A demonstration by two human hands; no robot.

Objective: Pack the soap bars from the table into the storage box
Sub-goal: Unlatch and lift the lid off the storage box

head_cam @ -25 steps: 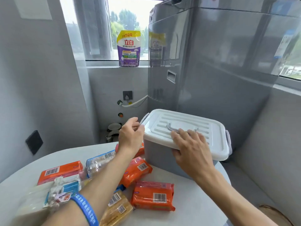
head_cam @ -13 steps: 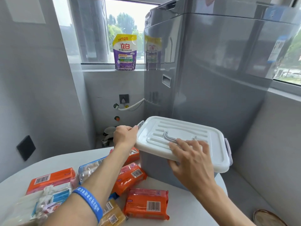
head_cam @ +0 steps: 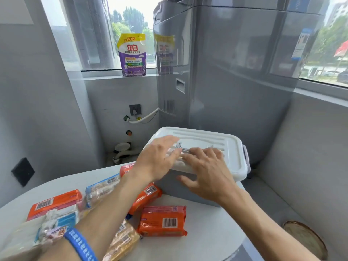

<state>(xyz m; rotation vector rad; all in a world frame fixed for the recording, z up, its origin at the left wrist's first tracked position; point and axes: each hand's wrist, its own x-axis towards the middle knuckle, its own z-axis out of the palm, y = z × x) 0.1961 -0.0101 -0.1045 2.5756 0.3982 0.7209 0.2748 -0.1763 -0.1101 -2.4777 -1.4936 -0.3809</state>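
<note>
both hands flat and open on the white lid (head_cam: 211, 142) of the grey storage box (head_cam: 180, 187), left hand (head_cam: 158, 159), right hand (head_cam: 209, 172), grasping nothing, wrapped soap bars (head_cam: 162, 221) scattered on the desk (head_cam: 211, 234)

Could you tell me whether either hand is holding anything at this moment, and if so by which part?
Nothing is held. Both the left hand and right hand lie open over the near edge of the storage box lid.
</note>
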